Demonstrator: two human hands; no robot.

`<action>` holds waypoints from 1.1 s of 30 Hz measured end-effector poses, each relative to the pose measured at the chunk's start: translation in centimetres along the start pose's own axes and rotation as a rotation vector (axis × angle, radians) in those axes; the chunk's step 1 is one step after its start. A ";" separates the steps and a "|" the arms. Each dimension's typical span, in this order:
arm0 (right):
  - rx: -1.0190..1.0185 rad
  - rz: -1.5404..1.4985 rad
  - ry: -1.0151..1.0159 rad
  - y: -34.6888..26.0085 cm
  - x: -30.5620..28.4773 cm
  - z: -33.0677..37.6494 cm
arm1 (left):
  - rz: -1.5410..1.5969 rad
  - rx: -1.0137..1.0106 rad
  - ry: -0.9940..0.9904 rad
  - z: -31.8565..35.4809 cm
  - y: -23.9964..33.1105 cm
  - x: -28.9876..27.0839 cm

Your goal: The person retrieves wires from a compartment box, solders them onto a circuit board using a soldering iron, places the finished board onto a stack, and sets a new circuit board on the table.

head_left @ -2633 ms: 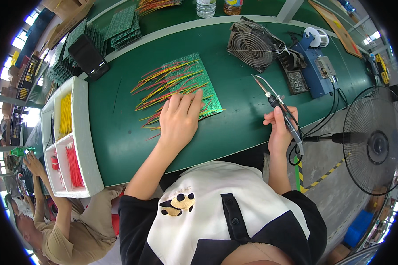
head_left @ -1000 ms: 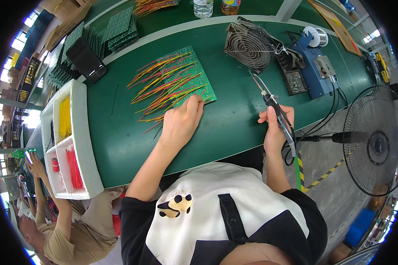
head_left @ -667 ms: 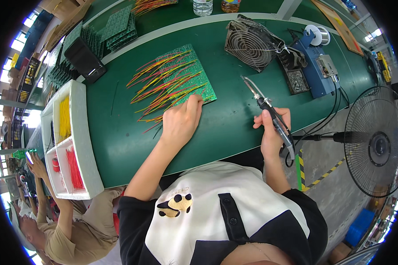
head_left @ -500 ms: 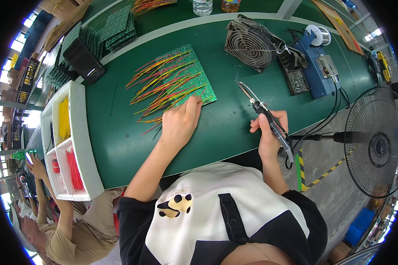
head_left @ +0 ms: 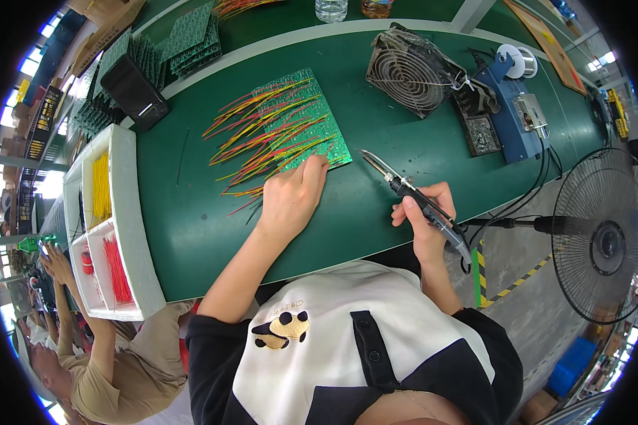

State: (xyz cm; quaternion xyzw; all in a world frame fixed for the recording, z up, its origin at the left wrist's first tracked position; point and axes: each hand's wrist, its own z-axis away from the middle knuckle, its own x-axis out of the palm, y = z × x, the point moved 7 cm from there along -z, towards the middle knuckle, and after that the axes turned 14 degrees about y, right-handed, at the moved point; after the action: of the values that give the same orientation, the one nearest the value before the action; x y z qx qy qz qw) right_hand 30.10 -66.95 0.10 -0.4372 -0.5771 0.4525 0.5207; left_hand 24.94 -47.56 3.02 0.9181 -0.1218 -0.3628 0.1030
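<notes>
A green circuit board lies on the table, with rows of red, yellow and black wires fanning out over its left side. At the board's near right corner, my left hand pinches a thin wire; the fingertips partly hide it. My right hand grips a soldering iron by its black handle. The iron slants up and to the left. Its tip is close to the board's right edge, a little apart from it and from my left fingers.
On the left stands a white foam box with yellow and red wires. Behind it are a black device and stacked circuit boards. A square fan, blue soldering station and solder spool stand at the right. A person sits at left.
My right hand has brought the soldering iron left and slightly down, so its tip is closer to the board's corner. My left hand stays pinched at almost the same spot.
</notes>
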 end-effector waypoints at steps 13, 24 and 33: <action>0.033 0.080 -0.028 0.0 0.4 0.2 | 0.011 0.000 -0.001 0.3 0.2 0.3; -0.039 -0.011 0.020 0.0 -0.4 -0.5 | 0.003 -0.001 -0.011 0.0 -0.2 0.6; -0.163 0.013 0.292 -0.7 -3.1 -1.7 | -0.180 0.037 0.005 1.1 -0.5 -0.2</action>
State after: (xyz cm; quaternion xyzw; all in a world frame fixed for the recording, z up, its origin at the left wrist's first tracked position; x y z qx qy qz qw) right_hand 31.98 -70.04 0.19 -0.5428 -0.5272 0.3389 0.5590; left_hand 24.16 -47.17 2.21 0.9280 -0.0454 -0.3659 0.0533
